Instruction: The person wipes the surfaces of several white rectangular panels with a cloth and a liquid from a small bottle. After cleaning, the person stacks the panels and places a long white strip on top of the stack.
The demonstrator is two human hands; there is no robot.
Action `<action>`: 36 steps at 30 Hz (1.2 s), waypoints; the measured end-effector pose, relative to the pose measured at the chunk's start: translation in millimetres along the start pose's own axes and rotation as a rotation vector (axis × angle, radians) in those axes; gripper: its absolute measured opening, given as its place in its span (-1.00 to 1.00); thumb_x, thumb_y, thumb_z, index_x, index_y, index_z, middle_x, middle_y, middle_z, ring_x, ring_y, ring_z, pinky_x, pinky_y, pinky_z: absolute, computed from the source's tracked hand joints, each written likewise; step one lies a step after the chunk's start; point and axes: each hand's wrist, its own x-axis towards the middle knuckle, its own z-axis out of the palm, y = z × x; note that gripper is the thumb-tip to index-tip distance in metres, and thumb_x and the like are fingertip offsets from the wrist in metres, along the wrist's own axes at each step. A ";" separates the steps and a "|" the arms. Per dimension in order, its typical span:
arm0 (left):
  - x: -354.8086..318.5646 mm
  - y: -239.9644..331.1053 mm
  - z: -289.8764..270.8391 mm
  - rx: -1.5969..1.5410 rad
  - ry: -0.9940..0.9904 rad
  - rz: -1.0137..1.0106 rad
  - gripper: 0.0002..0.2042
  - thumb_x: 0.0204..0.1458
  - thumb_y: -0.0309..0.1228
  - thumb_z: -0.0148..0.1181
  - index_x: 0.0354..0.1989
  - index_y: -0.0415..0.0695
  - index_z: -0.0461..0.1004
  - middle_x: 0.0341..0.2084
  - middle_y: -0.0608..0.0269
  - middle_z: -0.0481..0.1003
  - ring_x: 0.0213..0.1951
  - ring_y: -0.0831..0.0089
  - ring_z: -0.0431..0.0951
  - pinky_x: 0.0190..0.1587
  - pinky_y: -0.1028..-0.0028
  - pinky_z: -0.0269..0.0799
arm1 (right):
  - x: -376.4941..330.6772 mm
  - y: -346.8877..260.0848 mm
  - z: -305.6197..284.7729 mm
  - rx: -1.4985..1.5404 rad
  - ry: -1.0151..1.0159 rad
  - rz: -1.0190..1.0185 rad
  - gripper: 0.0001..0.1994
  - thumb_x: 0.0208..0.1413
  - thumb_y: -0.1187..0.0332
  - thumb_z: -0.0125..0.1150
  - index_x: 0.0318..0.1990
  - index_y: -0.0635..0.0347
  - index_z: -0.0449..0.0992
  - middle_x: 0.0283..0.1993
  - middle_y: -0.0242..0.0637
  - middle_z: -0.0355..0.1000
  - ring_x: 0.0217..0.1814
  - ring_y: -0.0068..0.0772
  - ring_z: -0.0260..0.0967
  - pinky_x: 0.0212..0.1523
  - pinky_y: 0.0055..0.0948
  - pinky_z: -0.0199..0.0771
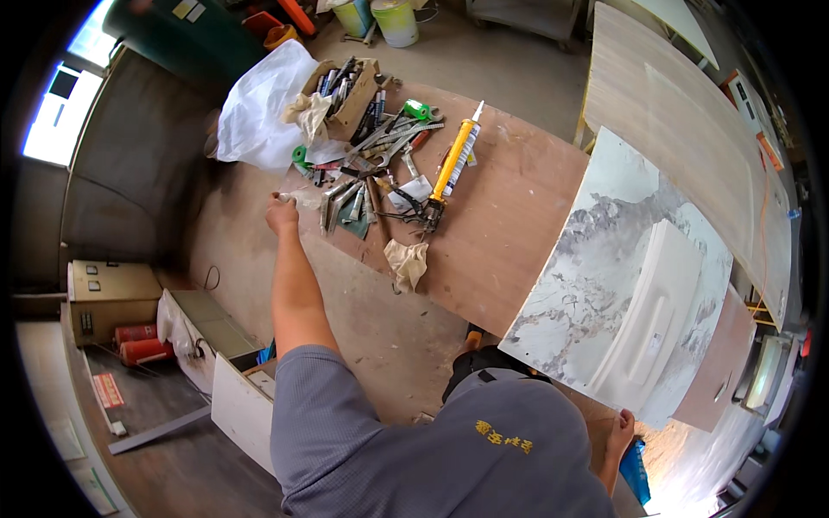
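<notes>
1. Left hand (281,213), left of centre in the frame: stretched far out at arm's length, fingers closed in a pinch on a small pale scrap or tube end (304,199) at the near edge of the tool pile; too small to tell exactly what. Probably reached so far because the pile lies at the far end of the brown plywood bench (509,224).
2. Upper centre: crumpled white plastic bag (259,108) and open cardboard box of tubes and markers (350,95), with grey metal trowels and scrapers (345,203) fanned beside the hand, seemingly dumped together for quick picking.
3. Centre: yellow caulking gun (453,164) lying flat, nozzle toward the top; crumpled beige rag (406,262) just below.
4. Right: white marbled stone slab (596,259) resting tilted across the bench edge.
5. Lower right: right hand (620,432) curled on the slab's near edge, likely steadying it.
</notes>
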 end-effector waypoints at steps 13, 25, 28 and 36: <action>59.2 3.2 7.8 0.012 -0.229 0.366 -0.50 -0.19 -0.59 0.19 0.04 -0.01 0.54 -0.11 -0.11 0.57 -0.01 -0.01 0.56 0.07 0.16 0.46 | -74.0 33.7 12.2 -0.221 -0.189 0.367 -0.71 0.04 0.45 0.26 -0.05 0.32 0.53 -0.19 -0.20 0.52 -0.16 -0.34 0.48 -0.13 -0.36 0.50; 82.0 -10.0 6.2 0.004 -0.203 0.440 -0.58 -0.11 -0.45 0.34 0.02 -0.14 0.57 -0.06 -0.05 0.58 0.02 0.07 0.57 0.12 0.24 0.43 | -75.9 12.7 31.0 -0.213 -0.240 0.206 -0.74 0.05 0.38 0.26 -0.11 0.31 0.54 -0.22 -0.12 0.54 -0.23 -0.27 0.50 -0.19 -0.33 0.51; 56.9 60.0 -20.4 -0.334 -0.241 0.547 -0.61 0.07 -0.36 0.32 0.09 -0.18 0.53 -0.30 0.07 0.62 -0.33 0.41 0.53 -0.21 0.32 0.49 | -80.6 -6.1 22.6 -0.235 -0.232 0.196 -0.71 0.06 0.34 0.28 -0.08 0.28 0.54 -0.15 -0.06 0.55 -0.14 -0.20 0.53 -0.09 -0.28 0.52; -165.3 209.7 -144.8 -0.654 -0.342 1.501 -0.66 0.13 -0.19 0.25 -0.14 -0.26 0.53 -0.25 -0.05 0.58 -0.21 0.07 0.62 -0.11 0.17 0.50 | 5.5 -330.0 71.8 0.181 -0.524 -0.830 -0.25 0.03 0.15 0.43 0.34 0.19 0.25 0.39 -0.02 0.14 0.46 -0.06 0.04 0.44 -0.22 0.04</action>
